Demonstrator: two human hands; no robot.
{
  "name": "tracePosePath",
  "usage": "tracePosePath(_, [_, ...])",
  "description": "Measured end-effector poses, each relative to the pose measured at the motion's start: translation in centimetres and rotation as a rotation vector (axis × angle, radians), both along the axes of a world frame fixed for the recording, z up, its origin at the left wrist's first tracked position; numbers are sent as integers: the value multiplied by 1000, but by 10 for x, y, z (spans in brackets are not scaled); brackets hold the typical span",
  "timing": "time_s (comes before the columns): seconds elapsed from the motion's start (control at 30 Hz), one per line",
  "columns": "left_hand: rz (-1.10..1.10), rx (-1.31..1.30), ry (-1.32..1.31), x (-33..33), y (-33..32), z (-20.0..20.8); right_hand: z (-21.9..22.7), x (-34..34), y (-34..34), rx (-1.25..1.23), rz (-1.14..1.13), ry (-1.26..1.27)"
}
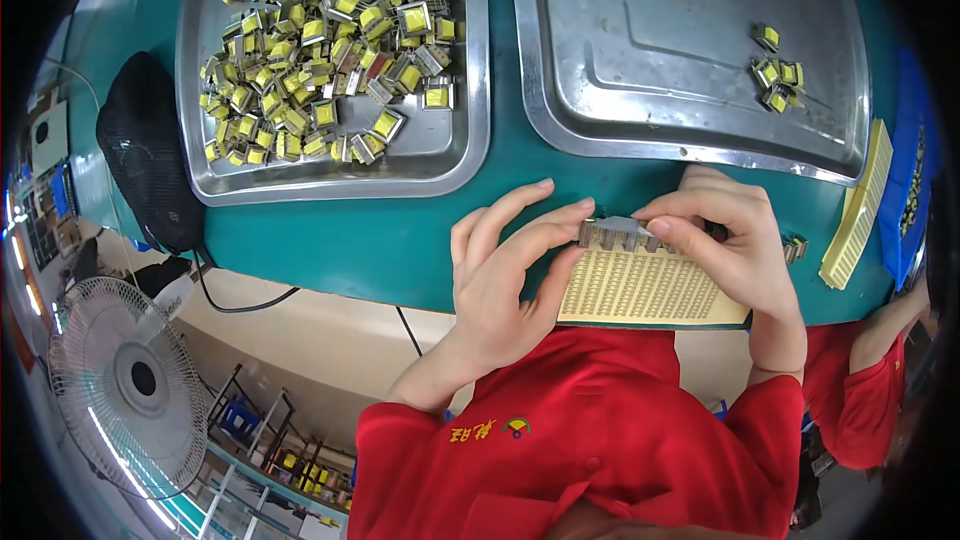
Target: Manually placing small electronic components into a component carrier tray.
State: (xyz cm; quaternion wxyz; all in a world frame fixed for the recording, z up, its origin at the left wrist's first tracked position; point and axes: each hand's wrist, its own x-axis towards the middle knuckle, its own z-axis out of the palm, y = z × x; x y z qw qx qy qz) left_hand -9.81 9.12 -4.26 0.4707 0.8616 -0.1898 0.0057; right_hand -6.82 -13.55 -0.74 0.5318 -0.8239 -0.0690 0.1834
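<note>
A pale yellow sheet point(650, 290) with rows of small printed marks lies at the table's near edge, close to my body. Along its far edge runs a row of small grey pieces point(618, 235), too small to make out well. My left hand point(510, 270) is at the row's left end, with thumb and index finger closed at a small metallic piece; its other fingers are spread. At the far edge of the sheet, my right hand point(735, 240) pinches with thumb and index finger. What lies between those fingertips is mostly hidden.
Many small yellow-wrapped transformers point(310, 50) fill a metal tray point(350, 185) at far left. A second metal tray point(690, 50) holds several more point(778, 72). Right of it are a yellow slatted strip point(858, 210) and a blue bin point(905, 180). A co-worker's arm point(885, 335) shows nearby; a fan point(130, 380) stands left.
</note>
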Motion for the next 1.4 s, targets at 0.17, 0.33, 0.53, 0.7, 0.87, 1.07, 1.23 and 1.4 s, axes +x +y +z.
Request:
tracePosePath(0.17, [-11,15,5,1,1,1,-1,0,0,9,12,-6])
tracePosePath(0.33, [-10,17,0,1,1,1,-2,-1,0,17,7,4])
tracePosePath(0.53, [-10,11,-5,0,0,0,-2,-1,0,10,11,-12])
tracePosePath(0.7, [34,-45,-47,0,-1,-3,-2,-2,1,5,13,-12])
tracePosePath(0.87, [34,-37,-50,1,-1,-1,-2,-2,0,13,13,-19])
tracePosePath(1.07, [12,12,-86,0,0,-3,-2,-2,0,-4,17,-33])
tracePosePath(1.23, [6,73,-192,-5,-2,-7,-1,-1,2,-3,20,-65])
tracePosePath(1.4, [0,170,-244,-6,-4,-6,-4,-1,1,-15,39,-92])
